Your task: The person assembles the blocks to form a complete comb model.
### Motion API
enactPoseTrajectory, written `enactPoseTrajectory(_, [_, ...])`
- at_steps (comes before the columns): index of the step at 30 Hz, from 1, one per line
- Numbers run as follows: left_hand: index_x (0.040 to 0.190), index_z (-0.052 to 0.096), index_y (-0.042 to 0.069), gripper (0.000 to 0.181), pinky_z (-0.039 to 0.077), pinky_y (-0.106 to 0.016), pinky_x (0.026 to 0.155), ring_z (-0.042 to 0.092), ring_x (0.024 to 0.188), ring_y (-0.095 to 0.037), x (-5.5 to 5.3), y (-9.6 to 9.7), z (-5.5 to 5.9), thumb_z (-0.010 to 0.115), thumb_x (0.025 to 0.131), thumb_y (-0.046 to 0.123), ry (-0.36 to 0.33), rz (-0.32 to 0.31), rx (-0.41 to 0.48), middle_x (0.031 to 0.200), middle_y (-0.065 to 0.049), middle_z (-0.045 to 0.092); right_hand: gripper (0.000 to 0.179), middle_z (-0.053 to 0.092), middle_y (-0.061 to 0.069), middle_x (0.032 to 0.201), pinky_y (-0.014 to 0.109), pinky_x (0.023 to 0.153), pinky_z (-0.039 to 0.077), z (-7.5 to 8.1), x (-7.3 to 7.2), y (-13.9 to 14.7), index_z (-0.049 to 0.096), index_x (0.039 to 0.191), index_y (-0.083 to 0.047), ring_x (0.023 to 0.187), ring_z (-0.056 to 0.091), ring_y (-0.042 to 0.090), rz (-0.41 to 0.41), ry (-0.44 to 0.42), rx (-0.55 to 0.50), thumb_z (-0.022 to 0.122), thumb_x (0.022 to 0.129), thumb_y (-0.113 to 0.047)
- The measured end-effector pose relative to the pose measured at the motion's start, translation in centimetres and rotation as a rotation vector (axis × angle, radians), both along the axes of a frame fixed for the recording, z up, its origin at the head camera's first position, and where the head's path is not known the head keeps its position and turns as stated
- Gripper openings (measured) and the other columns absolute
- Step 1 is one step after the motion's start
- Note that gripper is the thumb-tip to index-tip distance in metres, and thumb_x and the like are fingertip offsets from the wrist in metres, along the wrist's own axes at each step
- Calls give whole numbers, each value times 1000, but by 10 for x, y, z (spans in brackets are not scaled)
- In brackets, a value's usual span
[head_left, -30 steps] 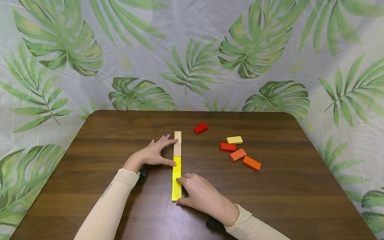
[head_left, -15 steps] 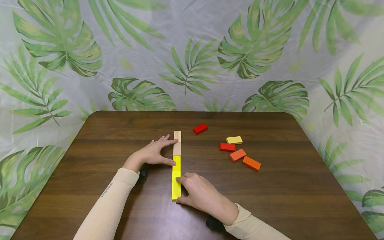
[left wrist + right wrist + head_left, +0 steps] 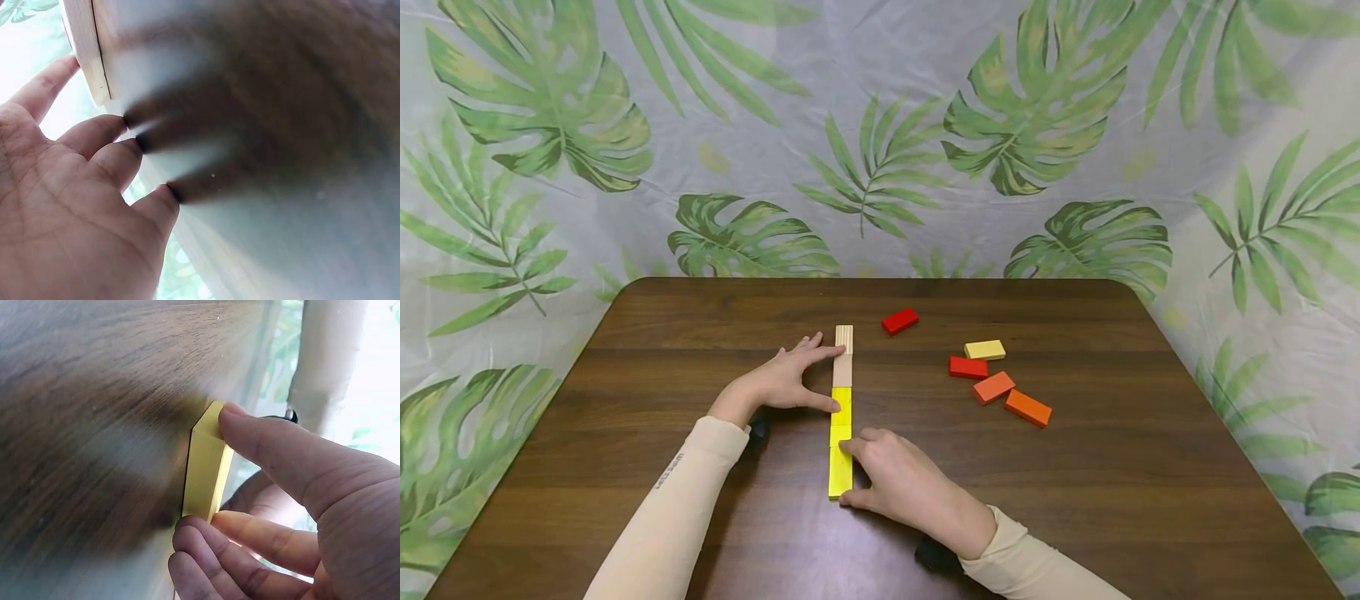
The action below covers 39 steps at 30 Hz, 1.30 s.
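A straight row of flat blocks runs away from me on the table. Its far part is bare wood, with a grooved block (image 3: 844, 335) beyond a plain one (image 3: 842, 372). Yellow blocks make up the nearer part, among them the upper yellow block (image 3: 844, 396) and the nearest yellow block (image 3: 840, 475). My left hand (image 3: 782, 382) lies along the row's left side, forefinger touching the wooden part and thumb at the upper yellow block. My right hand (image 3: 904, 483) pinches the nearest yellow block (image 3: 205, 465) endwise, thumb on its near end and forefinger at its far end.
Loose blocks lie to the right: a red one (image 3: 900, 321) at the back, a pale yellow one (image 3: 985, 350), another red one (image 3: 968, 367) and two orange ones (image 3: 1029, 408). Leaf-patterned cloth (image 3: 880, 150) hangs behind the brown table (image 3: 1112, 500).
The row has slid slightly away from me, with both hands moving along a little. The hands keep the same hold, and the loose blocks stay where they were.
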<state>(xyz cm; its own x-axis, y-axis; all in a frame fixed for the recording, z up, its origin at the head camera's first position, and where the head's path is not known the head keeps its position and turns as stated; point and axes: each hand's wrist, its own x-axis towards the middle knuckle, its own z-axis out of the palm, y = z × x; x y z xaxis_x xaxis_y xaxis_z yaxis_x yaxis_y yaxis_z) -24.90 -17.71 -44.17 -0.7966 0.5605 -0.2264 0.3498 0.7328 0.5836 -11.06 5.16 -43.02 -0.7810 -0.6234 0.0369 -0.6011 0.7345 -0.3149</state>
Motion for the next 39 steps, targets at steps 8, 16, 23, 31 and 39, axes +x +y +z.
enactPoseTrajectory(8, [169,37,23,98,7,-75,130,6,168,-44,0,-1,-1,86,89,50,5,2,1,180,-21,11,61,75,3,106,25,78,58,1,-3,9,75,129,-5,85,61,9,-18,-18,-47,95,82,-38])
enactPoseTrajectory(16, [169,36,24,98,5,-75,130,5,169,-43,0,-2,-3,86,89,50,-6,3,15,181,-21,11,54,72,1,99,31,77,58,6,-13,36,76,129,-9,86,63,11,-120,-55,-105,94,84,-32])
enactPoseTrajectory(23, [169,36,24,98,4,-75,130,5,169,-43,1,-3,-3,86,89,50,-5,2,22,181,-21,11,54,76,4,115,39,86,62,12,-23,82,74,135,-12,101,72,19,-244,-67,-113,91,88,-33])
enactPoseTrajectory(31, [170,36,24,99,3,-75,131,4,169,-42,1,-4,-3,86,89,49,-11,5,24,181,-20,10,60,71,14,129,53,97,60,24,-36,154,69,140,-6,114,71,34,-255,-70,-106,90,89,-29])
enactPoseTrajectory(39, [170,36,24,98,3,-75,131,4,169,-42,0,-3,-5,86,89,50,-13,4,29,181,-20,10,77,66,25,136,66,103,54,22,-41,213,63,147,-3,121,65,45,-325,-142,-68,94,83,-31])
